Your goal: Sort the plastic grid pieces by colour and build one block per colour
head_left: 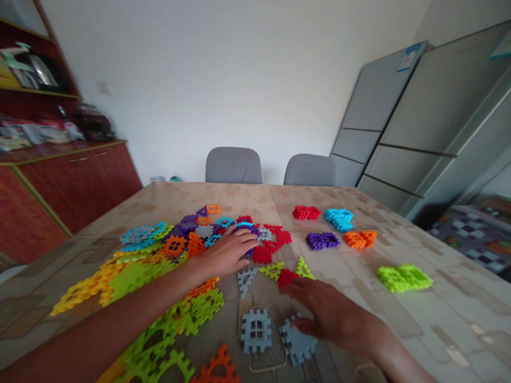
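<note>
My left hand (228,250) lies with fingers stretched over the purple interlocking pieces (248,230) in the middle of a mixed-colour pile. My right hand (317,306) is apart from it, at the pile's right side. Its fingertips reach a red piece (286,277), and its thumb is over the edge of a grey square piece (297,340); thumb and fingers are spread. Left of that lies a grey window piece (256,331). A grey triangular piece (246,280) and green triangular pieces (272,270) lie between my hands.
Small sorted stacks stand on the right: red (306,213), blue (338,218), purple (322,241), orange (360,239) and lime green (404,277). Yellow pieces (85,287) and green pieces (207,305) spread around my left forearm. Two grey chairs (233,166) stand beyond the table (267,194).
</note>
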`<action>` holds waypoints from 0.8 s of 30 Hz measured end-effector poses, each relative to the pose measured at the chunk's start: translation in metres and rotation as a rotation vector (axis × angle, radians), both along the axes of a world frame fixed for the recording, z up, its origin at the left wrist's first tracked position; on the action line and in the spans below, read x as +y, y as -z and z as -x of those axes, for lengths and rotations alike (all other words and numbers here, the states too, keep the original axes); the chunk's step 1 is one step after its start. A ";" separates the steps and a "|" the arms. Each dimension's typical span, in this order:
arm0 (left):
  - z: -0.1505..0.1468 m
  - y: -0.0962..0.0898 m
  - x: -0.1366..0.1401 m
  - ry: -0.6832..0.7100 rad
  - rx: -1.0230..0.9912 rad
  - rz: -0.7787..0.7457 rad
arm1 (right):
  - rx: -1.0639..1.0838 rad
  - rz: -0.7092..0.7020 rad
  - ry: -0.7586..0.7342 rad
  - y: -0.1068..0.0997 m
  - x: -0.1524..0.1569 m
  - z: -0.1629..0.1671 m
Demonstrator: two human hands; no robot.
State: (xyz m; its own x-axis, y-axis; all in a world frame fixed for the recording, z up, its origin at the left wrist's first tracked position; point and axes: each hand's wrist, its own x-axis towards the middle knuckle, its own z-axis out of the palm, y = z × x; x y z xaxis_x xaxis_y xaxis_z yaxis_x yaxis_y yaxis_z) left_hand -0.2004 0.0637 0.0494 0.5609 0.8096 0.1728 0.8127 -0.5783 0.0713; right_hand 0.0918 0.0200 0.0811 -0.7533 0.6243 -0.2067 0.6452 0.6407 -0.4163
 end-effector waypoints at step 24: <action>0.048 -0.034 -0.021 -0.246 0.199 -0.121 | 0.015 -0.311 0.031 0.017 0.163 0.090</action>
State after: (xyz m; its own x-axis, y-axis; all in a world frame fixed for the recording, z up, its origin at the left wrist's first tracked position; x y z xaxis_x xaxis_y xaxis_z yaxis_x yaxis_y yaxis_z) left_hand -0.2487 0.0429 0.0839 0.3840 0.9051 0.1827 0.9199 -0.3580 -0.1600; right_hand 0.0017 0.1825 0.0642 -0.7346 0.6784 0.0090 0.6615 0.7191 -0.2129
